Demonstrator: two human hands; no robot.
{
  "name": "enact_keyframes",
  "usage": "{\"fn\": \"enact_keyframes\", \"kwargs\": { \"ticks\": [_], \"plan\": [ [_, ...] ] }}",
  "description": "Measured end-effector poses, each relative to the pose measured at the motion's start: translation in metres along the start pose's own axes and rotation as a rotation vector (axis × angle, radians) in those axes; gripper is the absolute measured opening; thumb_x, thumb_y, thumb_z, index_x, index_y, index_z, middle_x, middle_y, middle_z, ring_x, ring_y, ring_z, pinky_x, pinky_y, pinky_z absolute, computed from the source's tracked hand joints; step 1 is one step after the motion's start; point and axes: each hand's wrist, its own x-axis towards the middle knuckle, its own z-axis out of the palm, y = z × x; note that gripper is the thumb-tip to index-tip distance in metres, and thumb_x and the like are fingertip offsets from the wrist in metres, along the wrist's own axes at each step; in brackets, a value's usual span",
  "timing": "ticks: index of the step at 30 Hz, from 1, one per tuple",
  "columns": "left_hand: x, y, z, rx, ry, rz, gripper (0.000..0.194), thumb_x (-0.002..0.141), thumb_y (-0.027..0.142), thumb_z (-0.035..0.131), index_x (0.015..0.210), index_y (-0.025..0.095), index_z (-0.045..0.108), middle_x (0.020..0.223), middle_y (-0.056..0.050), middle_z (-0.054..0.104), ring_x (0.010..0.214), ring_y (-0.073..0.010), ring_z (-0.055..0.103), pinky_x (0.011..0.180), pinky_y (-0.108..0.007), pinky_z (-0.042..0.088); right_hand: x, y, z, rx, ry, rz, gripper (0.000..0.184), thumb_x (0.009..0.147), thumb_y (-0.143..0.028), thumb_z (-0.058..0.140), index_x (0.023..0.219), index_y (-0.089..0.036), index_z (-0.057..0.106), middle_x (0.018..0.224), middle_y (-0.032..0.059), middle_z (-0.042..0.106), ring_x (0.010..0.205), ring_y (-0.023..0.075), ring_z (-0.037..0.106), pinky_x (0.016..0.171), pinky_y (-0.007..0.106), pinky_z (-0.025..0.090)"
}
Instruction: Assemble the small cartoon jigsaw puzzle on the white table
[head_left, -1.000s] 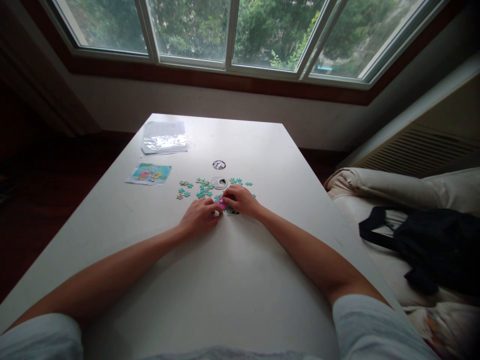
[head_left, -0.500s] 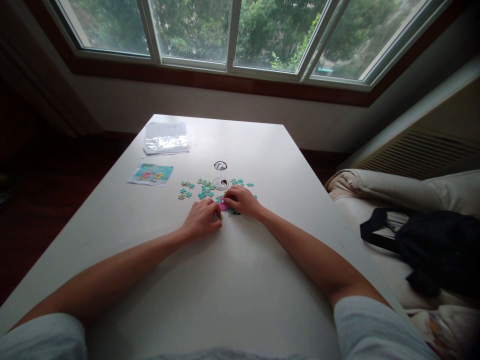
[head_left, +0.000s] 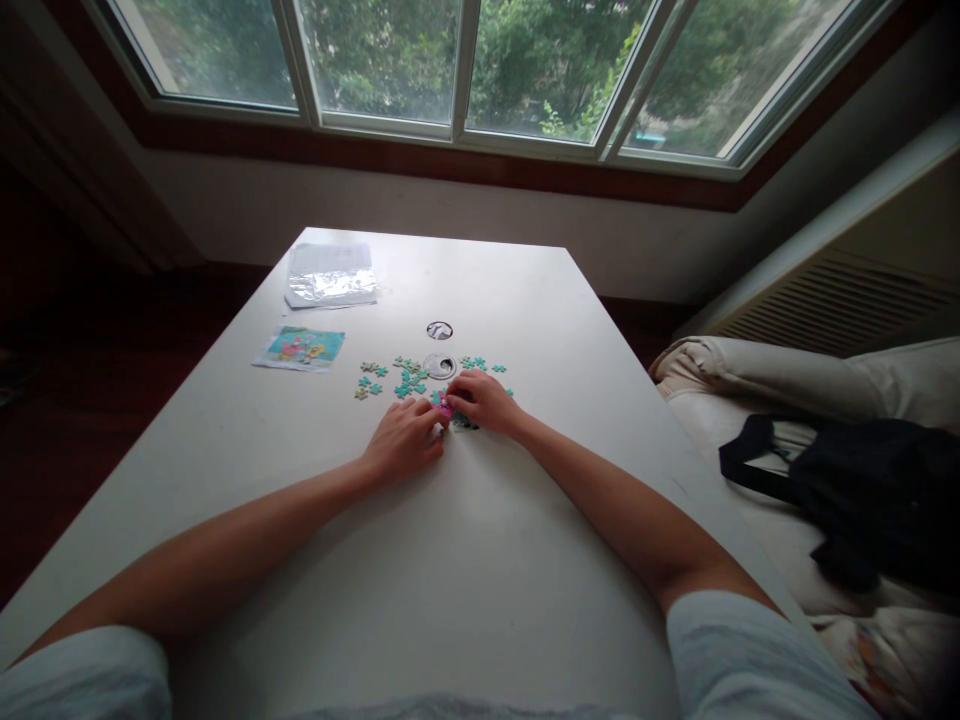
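Pink jigsaw pieces (head_left: pixel 444 403) lie between my two hands on the white table (head_left: pixel 480 560). My left hand (head_left: pixel 405 438) is closed, its curled fingertips at the near left side of the pink pieces; a small pale patch shows between thumb and fingers. From the right, my right hand (head_left: pixel 484 398) pinches at the same pink pieces with thumb and fingers. Its palm partly covers more pieces (head_left: pixel 465 422) underneath. Teal and green jigsaw pieces (head_left: pixel 409 380) are scattered just beyond my left hand, and several green pieces (head_left: pixel 474 363) lie beyond the right.
A round metal-rimmed hole cover (head_left: pixel 440 366) and a round opening (head_left: pixel 439 330) sit in the tabletop. At the left lie a colourful picture sheet (head_left: pixel 304 348) and a clear plastic bag over papers (head_left: pixel 330 277). A black bag (head_left: pixel 877 490) rests on the pale sofa (head_left: pixel 697 400).
My left fingers have shifted slightly right, closer to the pink pieces, and a pale patch now shows between thumb and fingers. My right hand stays nearly in place.
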Motion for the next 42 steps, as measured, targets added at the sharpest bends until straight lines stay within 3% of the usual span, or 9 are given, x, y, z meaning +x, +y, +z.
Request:
{"fn": "enact_keyframes", "kwargs": {
  "ticks": [23, 30, 42],
  "plan": [
    [0.0031, -0.0013, 0.0023, -0.111, 0.012, -0.039, 0.023, 0.077, 0.018, 0.064, 0.098, 0.026, 0.068, 0.096, -0.003, 0.064, 0.095, -0.0226, 0.056, 0.084, -0.035, 0.042, 0.0004, 0.0002, -0.0002, -0.003, -0.004, -0.001, 0.006, 0.089, -0.02, 0.065, 0.085, -0.02, 0.07, 0.084, 0.0032, 0.064, 0.086, 0.0185, 0.055, 0.082, 0.031, 0.04],
    [0.0049, -0.0079, 0.0057, -0.078, 0.075, -0.105, 0.019, 0.082, 0.024, 0.065, 0.101, 0.025, 0.068, 0.097, -0.004, 0.063, 0.094, -0.0226, 0.057, 0.088, -0.037, 0.043, 0.0003, 0.0003, 0.0002, 0.002, 0.001, 0.0, 0.007, 0.089, -0.021, 0.065, 0.084, -0.02, 0.07, 0.083, 0.0032, 0.064, 0.085, 0.0187, 0.054, 0.081, 0.032, 0.039],
    [0.0053, -0.009, 0.0043, -0.053, 0.088, -0.082, 0.016, 0.086, 0.027, 0.065, 0.101, 0.028, 0.072, 0.096, -0.003, 0.063, 0.095, -0.0221, 0.058, 0.088, -0.037, 0.042, 0.0004, 0.0014, 0.0014, -0.001, 0.005, 0.002, 0.007, 0.089, -0.021, 0.065, 0.084, -0.02, 0.07, 0.082, 0.0029, 0.063, 0.084, 0.0184, 0.054, 0.08, 0.031, 0.04]
  ]
}}
